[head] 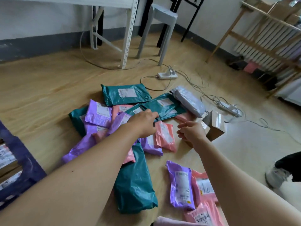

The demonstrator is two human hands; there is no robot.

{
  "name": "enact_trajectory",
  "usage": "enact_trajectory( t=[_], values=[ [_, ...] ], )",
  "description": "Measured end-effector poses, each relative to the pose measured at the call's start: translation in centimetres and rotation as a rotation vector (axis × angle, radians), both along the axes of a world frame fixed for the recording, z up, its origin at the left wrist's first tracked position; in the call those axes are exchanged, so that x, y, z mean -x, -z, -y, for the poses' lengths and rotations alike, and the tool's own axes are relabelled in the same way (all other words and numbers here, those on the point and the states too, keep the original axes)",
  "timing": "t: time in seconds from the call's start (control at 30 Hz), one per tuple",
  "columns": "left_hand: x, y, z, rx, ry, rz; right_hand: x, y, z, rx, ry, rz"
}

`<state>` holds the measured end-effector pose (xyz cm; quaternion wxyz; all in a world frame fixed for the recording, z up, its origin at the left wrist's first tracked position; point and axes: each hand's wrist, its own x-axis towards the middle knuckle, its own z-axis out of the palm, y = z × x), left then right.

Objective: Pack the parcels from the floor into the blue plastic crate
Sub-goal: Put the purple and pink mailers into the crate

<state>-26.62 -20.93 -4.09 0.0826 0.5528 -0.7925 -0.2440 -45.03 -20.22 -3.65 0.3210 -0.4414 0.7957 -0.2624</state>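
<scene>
The left hand [143, 123] seems to be pinching the near edge of a teal parcel [164, 106] that is lying in the floor pile, long axis running left to right. The right hand [192, 132] is hovering loosely curled, holding nothing. The blue crate [24, 160] is sitting at the far left, cut off by the frame.

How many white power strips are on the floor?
2. One power strip lies near the grey stool; the second power strip lies right of the grey parcel. More may be hidden.
</scene>
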Motion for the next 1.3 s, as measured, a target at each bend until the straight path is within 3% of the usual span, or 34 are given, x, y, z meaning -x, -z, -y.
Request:
enact_trajectory(
  t=[0.13,0.4,0.7,0.87,1.0,1.1,1.2,1.3],
  values=[
    [2.1,2.0,1.5,-0.024,0.006,0.002,2.9,1.4,1.2,-0.046,0.020,-0.041],
    [3.9,8.0,2.2,-0.179,0.003,0.077,4.9,8.3,3.1,-0.225,-0.143,-0.173],
    [0.6,15.6,0.3,-0.341,-0.228,0.191,-2.0,17.5,1.5,-0.433,-0.564,-0.186],
    [-0.2,16.6,-0.1,-0.208,-0.571,0.150,-5.7,19.5,2.5,-0.458,-0.307,0.136],
    [-1.9,18.0,0.9,-0.328,-0.908,-0.170,-7.3,19.9,4.4,-0.407,0.016,0.528],
    [-3.9,19.1,1.7,-0.433,-1.031,-0.415,-8.2,19.7,5.2,-0.424,0.185,0.799],
    [-5.4,19.0,1.9,-0.490,-1.003,-0.548,-9.2,19.9,5.9,-0.406,0.244,0.852],
    [-6.1,18.7,1.8,-0.504,-0.961,-0.592,-9.9,20.0,6.3,-0.389,0.243,0.787]
  ],
)
